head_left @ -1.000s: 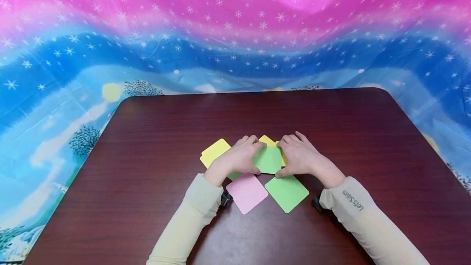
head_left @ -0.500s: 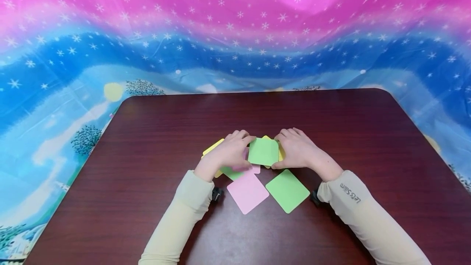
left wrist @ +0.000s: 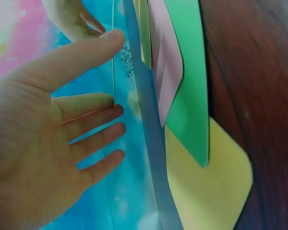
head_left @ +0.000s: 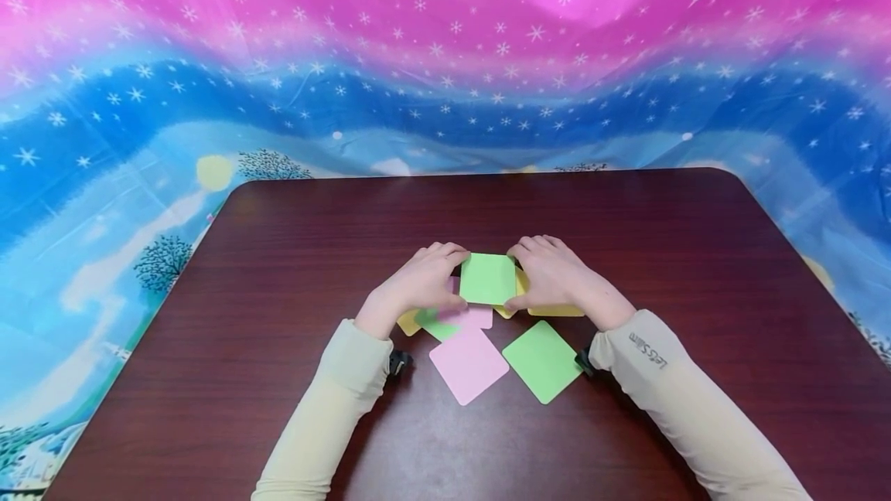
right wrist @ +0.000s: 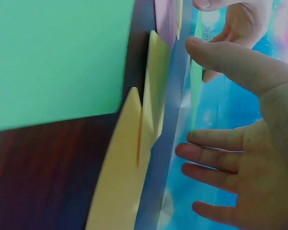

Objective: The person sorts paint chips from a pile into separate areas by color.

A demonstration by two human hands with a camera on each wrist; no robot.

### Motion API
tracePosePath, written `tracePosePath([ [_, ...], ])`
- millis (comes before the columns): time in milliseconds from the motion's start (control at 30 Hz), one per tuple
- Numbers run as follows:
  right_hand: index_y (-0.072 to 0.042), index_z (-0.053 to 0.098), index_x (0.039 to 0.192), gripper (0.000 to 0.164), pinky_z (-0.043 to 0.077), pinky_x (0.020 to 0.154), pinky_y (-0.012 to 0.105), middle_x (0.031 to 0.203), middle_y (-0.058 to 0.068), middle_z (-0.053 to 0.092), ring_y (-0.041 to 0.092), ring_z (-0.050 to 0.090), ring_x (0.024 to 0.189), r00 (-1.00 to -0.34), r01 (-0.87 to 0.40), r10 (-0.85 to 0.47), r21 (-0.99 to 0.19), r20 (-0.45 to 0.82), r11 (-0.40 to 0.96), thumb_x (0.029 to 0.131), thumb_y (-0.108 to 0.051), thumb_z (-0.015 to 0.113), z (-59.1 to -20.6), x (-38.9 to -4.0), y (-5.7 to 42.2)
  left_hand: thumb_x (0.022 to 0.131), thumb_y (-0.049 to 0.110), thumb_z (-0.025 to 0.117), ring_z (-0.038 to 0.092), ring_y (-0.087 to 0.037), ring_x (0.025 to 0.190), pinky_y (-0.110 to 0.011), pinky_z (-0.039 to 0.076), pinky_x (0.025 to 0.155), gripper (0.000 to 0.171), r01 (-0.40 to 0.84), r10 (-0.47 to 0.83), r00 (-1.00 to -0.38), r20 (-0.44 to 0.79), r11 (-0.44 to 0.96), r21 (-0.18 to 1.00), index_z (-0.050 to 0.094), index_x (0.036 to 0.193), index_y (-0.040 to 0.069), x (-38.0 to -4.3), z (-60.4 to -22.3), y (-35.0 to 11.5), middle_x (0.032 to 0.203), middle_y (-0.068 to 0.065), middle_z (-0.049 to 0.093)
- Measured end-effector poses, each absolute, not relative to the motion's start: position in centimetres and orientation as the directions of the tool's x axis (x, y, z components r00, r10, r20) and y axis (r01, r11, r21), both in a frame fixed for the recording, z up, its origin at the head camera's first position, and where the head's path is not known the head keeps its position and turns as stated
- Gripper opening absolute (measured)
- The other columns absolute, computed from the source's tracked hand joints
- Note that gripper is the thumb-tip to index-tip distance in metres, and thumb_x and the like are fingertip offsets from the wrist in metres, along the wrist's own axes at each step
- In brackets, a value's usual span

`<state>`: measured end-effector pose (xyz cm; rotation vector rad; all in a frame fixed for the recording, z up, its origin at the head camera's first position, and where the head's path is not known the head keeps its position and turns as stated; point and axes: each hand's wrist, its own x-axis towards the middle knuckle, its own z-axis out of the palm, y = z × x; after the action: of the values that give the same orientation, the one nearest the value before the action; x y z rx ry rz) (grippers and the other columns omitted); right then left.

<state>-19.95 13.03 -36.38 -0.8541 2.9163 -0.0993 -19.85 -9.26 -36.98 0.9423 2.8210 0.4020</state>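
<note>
A square green card (head_left: 487, 278) is held up between both hands, above other cards on the dark table. My left hand (head_left: 418, 281) pinches its left side, thumb at the near corner and forefinger at the far one. On the opposite side my right hand (head_left: 559, 281) pinches it the same way. In the left wrist view the raised card (left wrist: 114, 72) appears edge-on as a thin line. The other fingers of both hands are extended. Beneath lie overlapping cards: a pink card (head_left: 480, 318), another green card (head_left: 437, 325) and yellow cards (head_left: 555, 311), partly hidden by the hands.
Closer to me, a pink card (head_left: 469, 366) and a green card (head_left: 544, 362) lie flat, turned like diamonds. The brown table (head_left: 334, 230) has a far edge with a colourful printed cloth (head_left: 445, 60) hanging behind it.
Both hands have carried the green card up and slightly left, away from me. More of the pink card beneath shows. The two nearer cards stay put.
</note>
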Motion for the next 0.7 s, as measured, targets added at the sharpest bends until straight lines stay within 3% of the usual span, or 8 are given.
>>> tracePosePath([
  [300, -0.003, 0.046, 0.128, 0.087, 0.029, 0.100, 0.049, 0.122, 0.012, 0.051, 0.031, 0.044, 0.115, -0.826, -0.553, -0.558, -0.081, -0.075, 0.829, 0.065, -0.058, 0.070, -36.1, -20.7, 12.6, 0.070, 0.033, 0.072, 0.040, -0.022, 0.120, -0.040, 0.029, 0.101, 0.072, 0.542, 0.589, -0.808, -0.024, 0.759, 0.360, 0.046, 0.132, 0.008, -20.7, -37.0, -10.6, 0.134, -0.003, 0.044],
  [700, -0.006, 0.046, 0.128, 0.078, 0.032, 0.098, 0.048, 0.121, 0.009, 0.050, 0.026, 0.047, 0.113, -0.805, -0.584, -0.592, -0.115, -0.045, 0.803, 0.069, -0.050, 0.071, -35.9, -21.9, 11.6, 0.072, 0.039, 0.072, 0.040, -0.023, 0.121, -0.043, 0.030, 0.101, 0.075, 0.520, 0.553, -0.833, -0.005, 0.787, 0.333, 0.044, 0.135, 0.010, -21.6, -37.0, -12.0, 0.137, -0.002, 0.042],
])
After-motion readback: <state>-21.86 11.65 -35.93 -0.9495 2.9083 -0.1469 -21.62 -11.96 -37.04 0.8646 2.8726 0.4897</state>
